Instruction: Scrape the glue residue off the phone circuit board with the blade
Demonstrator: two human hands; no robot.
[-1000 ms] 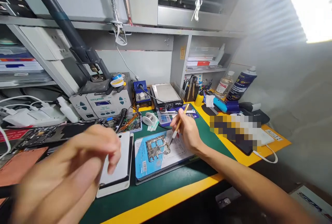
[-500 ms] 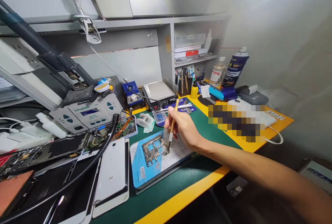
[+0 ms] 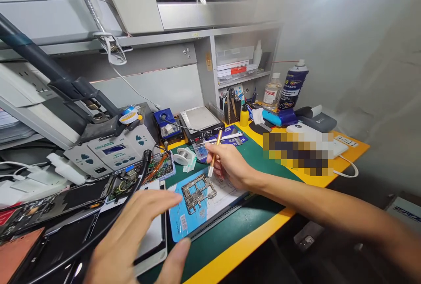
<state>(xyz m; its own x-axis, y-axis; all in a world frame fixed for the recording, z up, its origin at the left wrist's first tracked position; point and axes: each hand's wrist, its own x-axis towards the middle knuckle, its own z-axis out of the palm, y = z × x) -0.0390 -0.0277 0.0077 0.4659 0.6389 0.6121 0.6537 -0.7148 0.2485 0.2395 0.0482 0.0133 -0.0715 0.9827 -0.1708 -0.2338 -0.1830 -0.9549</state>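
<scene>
My right hand is closed in a pen-like grip around a small brush with a gold handle and silver ferrule. Its tip points down at the upper right part of a bare phone circuit board; whether it touches cannot be told. The board lies flat on a blue-and-white printed sheet on a spiral-bound pad. In the lower left foreground my left hand is open, thumb and index finger apart and nothing between them. It hovers over a white phone, covering most of it, close to the sheet's left edge.
A black hose crosses several phones on the left. A grey control station, a solder spool and a soldering stand stand behind. Bottles, a spray can and a white device sit at the right.
My left hand has come into view from below, reaching toward the sheet. My right hand has shifted the brush from the board's right end slightly up and left. The view has tilted a little.
</scene>
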